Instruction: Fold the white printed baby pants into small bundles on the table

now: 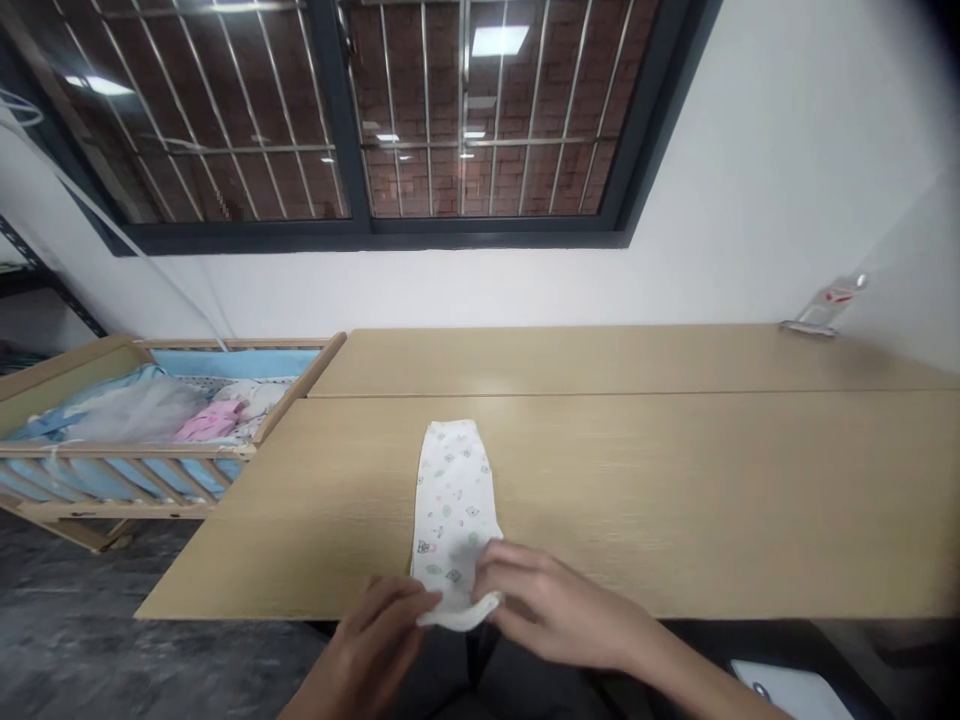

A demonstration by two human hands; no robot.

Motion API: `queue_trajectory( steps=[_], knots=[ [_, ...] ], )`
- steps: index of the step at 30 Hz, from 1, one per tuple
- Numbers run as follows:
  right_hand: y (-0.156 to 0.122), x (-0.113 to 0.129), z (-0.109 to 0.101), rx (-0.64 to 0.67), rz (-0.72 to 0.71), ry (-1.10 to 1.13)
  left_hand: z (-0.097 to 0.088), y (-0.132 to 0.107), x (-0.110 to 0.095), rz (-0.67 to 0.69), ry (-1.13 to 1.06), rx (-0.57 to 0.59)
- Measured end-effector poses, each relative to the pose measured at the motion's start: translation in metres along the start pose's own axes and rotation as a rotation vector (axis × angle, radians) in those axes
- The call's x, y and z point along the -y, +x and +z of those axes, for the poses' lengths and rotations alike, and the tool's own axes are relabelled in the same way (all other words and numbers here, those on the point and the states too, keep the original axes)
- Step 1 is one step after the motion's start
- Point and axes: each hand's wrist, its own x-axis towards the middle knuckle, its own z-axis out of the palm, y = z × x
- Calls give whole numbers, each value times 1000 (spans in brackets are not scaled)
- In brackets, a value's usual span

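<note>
A pair of white baby pants (454, 490) with small green and grey prints lies folded lengthwise into a narrow strip on the wooden table. The narrow leg end points away from me. At the near end, the wider waist edge hangs slightly past the table's front edge. My left hand (382, 635) pinches the left corner of that edge between thumb and fingers. On the right corner, my right hand (536, 600) grips the cloth with bent fingers, its edge curling up a little. Some of the fingertips are hidden by the hands and the fabric.
The wooden table (675, 480) spans the front, with a seam along its back part. To the left stands a baby cot (187, 470) with pink and white cloths inside. A clear bottle-like object (825, 305) is at the back right. A white flat object (787, 690) lies below the table edge.
</note>
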Motion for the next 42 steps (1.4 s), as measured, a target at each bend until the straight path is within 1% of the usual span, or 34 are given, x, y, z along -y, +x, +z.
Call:
queue_trajectory(
  steps=[3,4,6,8,10,12,15,17,20,22,24,26,27,29,30,31,33,35,38,40,42],
  knots=[
    [18,-9,-27,-126,50,111,-9,35,10,-74,-30,-112],
    [27,-17,-33,-183,62,132,-12,49,16,-94,-22,-145],
    [47,-39,-44,-313,96,177,-14,82,33,-152,18,-164],
    [71,-69,-50,-442,161,257,-13,116,53,-254,51,-102],
    [93,-103,-51,-537,217,340,-8,146,74,-368,91,-4],
    [113,-135,-48,-569,262,356,0,170,94,-448,134,94],
    [134,-173,-39,-592,327,292,17,188,121,-511,184,163],
    [144,-189,-32,-602,371,204,28,193,133,-549,224,194],
    [154,-202,-26,-598,407,110,39,197,144,-584,285,239],
    [157,-204,-25,-595,417,87,40,200,142,-590,326,256],
    [157,-204,-26,-598,426,64,39,201,132,-586,378,246],
    [152,-199,-28,-619,430,47,39,193,110,-582,432,219],
    [147,-194,-29,-633,418,30,41,184,96,-574,461,204],
    [137,-180,-29,-637,352,-37,50,157,65,-553,506,193],
    [131,-170,-29,-610,296,-83,57,141,50,-502,565,165],
    [126,-158,-28,-560,231,-129,65,125,36,-465,614,139],
    [117,-133,-24,-407,105,-190,83,95,15,-415,672,99],
    [113,-107,-18,-226,-8,-198,98,74,5,-383,701,73],
    [112,-82,-4,6,-137,-148,109,60,4,-356,737,35],
    [114,-78,5,109,-158,-102,108,58,7,-344,730,25],
    [116,-83,13,180,-119,-84,104,58,9,-333,698,39]
  ],
)
